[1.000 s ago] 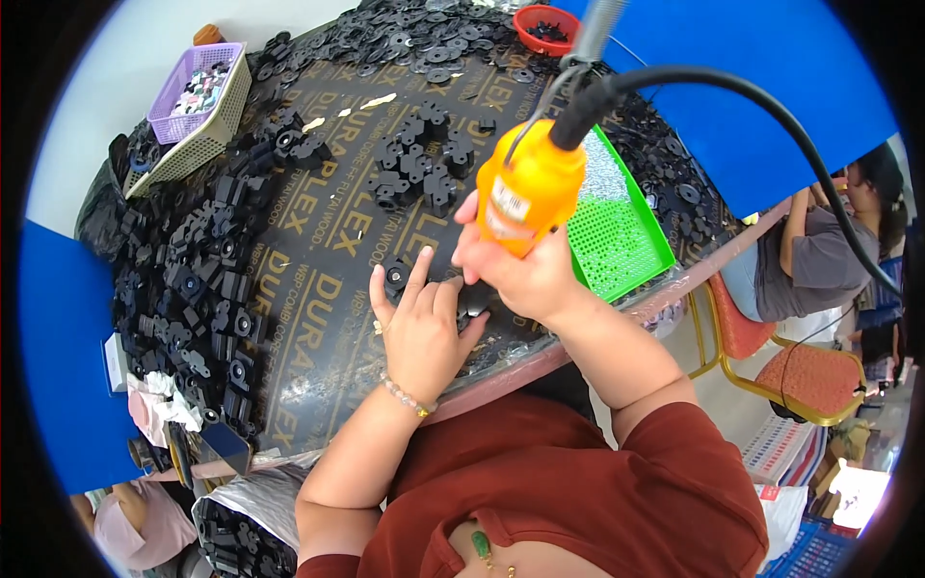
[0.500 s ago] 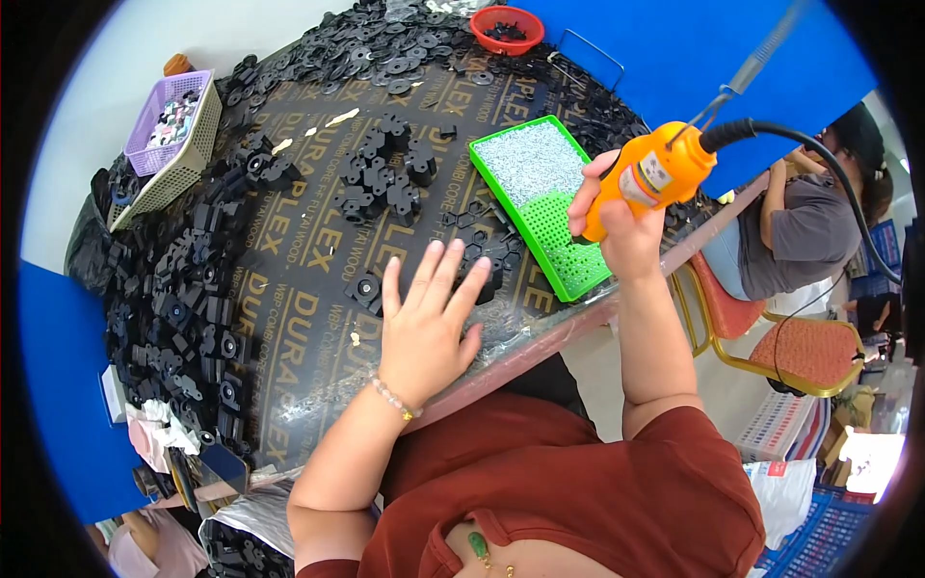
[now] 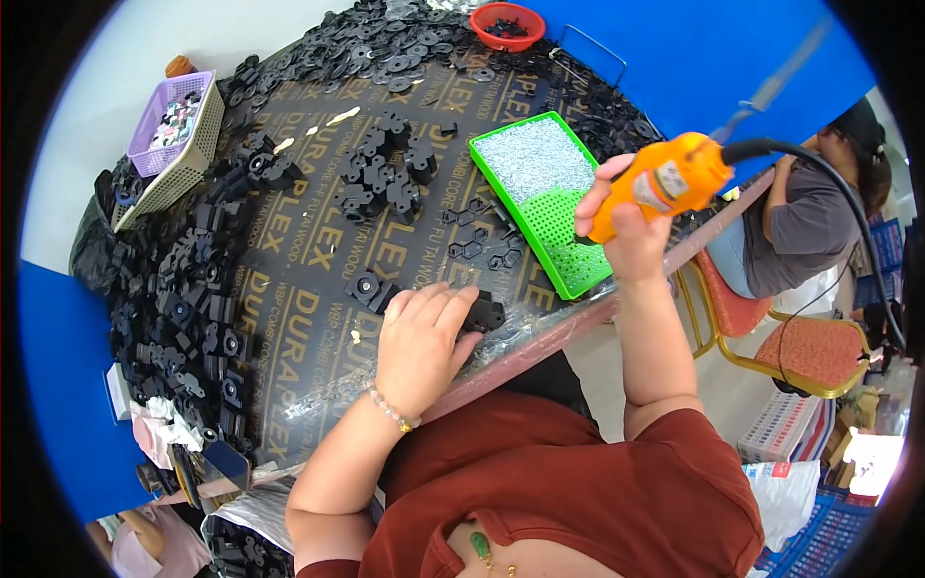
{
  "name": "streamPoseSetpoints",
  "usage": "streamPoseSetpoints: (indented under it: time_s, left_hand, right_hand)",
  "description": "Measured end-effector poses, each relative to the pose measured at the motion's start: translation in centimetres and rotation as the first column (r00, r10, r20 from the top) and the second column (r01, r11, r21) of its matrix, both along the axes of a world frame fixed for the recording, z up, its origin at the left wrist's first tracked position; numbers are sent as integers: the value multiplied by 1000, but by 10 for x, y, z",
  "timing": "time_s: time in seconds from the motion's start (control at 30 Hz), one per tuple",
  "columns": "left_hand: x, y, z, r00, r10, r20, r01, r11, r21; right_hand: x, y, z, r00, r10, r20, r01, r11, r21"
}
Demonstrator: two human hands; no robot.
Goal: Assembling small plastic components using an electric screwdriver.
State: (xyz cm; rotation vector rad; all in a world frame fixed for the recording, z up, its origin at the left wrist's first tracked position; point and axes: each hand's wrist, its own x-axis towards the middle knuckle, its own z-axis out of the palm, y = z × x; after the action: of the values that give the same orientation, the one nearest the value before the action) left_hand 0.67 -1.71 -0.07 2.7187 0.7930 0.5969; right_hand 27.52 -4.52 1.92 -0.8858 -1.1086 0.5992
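My right hand (image 3: pixel 638 236) is wrapped round an orange electric screwdriver (image 3: pixel 667 183), which hangs from a coiled spring and trails a black cable. It is held over the right side of a green perforated tray (image 3: pixel 554 236) filled at its far end with small silvery screws. Near the table's front edge my left hand (image 3: pixel 422 337) has its fingers bent down over a black plastic block (image 3: pixel 485 313), which sticks out to the right of the fingertips. Another black block with a round metal centre (image 3: pixel 368 287) lies just left of the fingers. Thin black hexagonal frames (image 3: pixel 472 236) lie between the hand and the tray.
A cluster of black parts (image 3: pixel 385 173) stands mid-table, with heaps of them along the left (image 3: pixel 183 299) and far edges. A red bowl (image 3: pixel 507 27) is at the back, a purple basket (image 3: pixel 169 125) at far left. A co-worker (image 3: pixel 800 212) sits at right.
My left hand has drawn back slightly and its spread fingers have bent down over the black block. The screwdriver has tilted and shifted a little to the right and down.
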Motion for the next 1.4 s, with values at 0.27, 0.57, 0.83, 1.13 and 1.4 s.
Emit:
streamPoseSetpoints:
  time_s: [0.27,0.57,0.83,1.13,1.4]
  left_hand:
    - [-1,10,-13,959,276,61,-283,945,166]
    - [-2,13,-14,952,298,67,-304,945,122]
    - [-3,12,-14,951,301,71,-307,946,105]
    - [-4,13,-13,953,297,52,-301,949,92]
    - [-4,13,-13,953,298,51,-301,949,91]
  right_hand:
    - [-55,-2,32,974,226,-7,-222,964,147]
    - [-94,29,21,934,339,-108,-329,939,106]
    - [-96,33,19,936,341,-89,-337,940,55]
    - [-97,34,21,936,340,-88,-337,940,49]
    - [-99,38,17,939,336,-72,-332,941,66]
